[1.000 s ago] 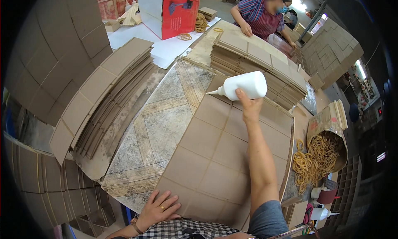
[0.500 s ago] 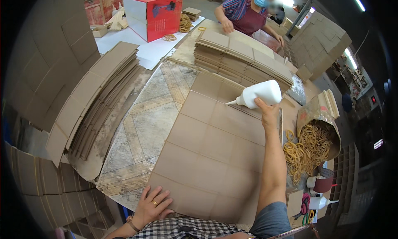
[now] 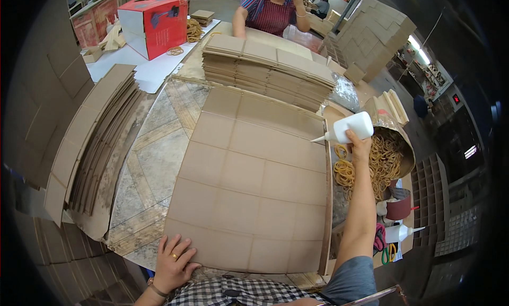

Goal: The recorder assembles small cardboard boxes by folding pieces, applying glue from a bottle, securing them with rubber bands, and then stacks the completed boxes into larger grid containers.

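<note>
A brown board (image 3: 246,194) marked off into rectangles by thin lines lies flat on the table in front of me. My left hand (image 3: 177,258) rests with fingers spread on its near left corner. Over the board's right edge, my right hand (image 3: 360,146) grips a white squeeze bottle (image 3: 350,127), tilted so that its thin nozzle points left above the far right part of the board. Whether the nozzle tip touches the surface I cannot tell. A narrow wooden strip (image 3: 327,210) runs along the board's right side.
Stacked brown strips stand beyond the board (image 3: 265,67) and at the left (image 3: 93,131). Rubber bands (image 3: 384,157) spill from a container at right, near a second white bottle (image 3: 400,233) and scissors (image 3: 389,253). A red box (image 3: 156,27) sits far left. Across the table is another person (image 3: 270,11).
My right hand has carried the bottle toward the board's right edge. The view has shifted right, showing more of the board's right side. The person opposite has raised a hand.
</note>
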`<state>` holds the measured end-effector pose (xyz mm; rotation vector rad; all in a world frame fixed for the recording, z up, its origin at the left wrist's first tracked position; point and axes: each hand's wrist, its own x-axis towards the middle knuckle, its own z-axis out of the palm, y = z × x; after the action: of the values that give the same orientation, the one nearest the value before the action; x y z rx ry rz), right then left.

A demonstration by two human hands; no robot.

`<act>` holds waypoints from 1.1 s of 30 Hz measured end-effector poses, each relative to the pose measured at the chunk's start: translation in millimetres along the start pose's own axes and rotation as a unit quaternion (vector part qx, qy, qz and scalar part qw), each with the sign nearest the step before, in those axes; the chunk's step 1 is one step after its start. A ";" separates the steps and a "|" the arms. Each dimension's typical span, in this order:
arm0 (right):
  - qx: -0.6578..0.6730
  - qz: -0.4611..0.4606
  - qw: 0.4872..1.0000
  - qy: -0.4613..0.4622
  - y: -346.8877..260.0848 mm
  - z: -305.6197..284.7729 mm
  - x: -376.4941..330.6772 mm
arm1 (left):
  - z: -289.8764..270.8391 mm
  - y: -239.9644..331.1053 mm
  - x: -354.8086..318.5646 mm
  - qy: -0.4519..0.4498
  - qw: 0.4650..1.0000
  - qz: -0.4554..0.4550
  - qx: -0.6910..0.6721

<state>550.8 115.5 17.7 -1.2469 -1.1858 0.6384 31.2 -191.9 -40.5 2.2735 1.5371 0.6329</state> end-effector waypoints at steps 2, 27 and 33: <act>0.003 -0.038 0.999 0.027 11.5 -22.0 4.6 | 0.4 -0.1 0.2 0.002 1.000 0.004 0.001; 0.185 -0.013 0.968 -0.171 -50.0 240.8 -97.5 | -9.8 -1.3 0.0 0.002 1.000 0.008 -0.009; 0.192 -0.011 0.953 -0.235 -54.8 285.8 -108.3 | -6.3 -4.4 -1.8 0.004 1.000 0.008 -0.009</act>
<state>240.6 111.0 2.8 -0.7700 -1.3747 1.1335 23.8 -191.8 -37.6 2.2752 1.5108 0.6587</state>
